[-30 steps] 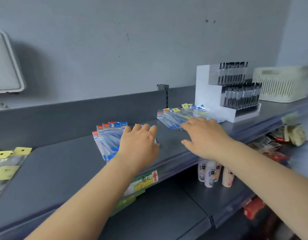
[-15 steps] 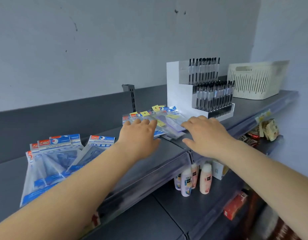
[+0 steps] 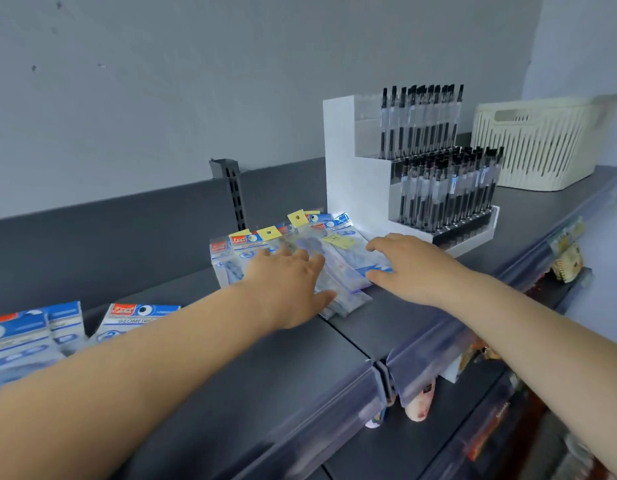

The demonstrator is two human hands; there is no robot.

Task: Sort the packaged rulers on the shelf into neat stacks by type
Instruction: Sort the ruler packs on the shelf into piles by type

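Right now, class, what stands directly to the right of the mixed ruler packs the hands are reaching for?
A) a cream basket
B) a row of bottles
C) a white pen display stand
C: the white pen display stand sits beside the ruler packs; the basket is farther right.

You are looking at a dim, cool, even scene whose light is soft enough that your left hand and right hand throw only faint shadows on the dark grey metal shelf. A bright patch glows on the side of the white stepped pen display stand, and the clear plastic price strip shows pale glare. Wide-angle bending curves the shelf edge, and the blue-and-white packaged rulers at the left edge are smeared and out of focus.
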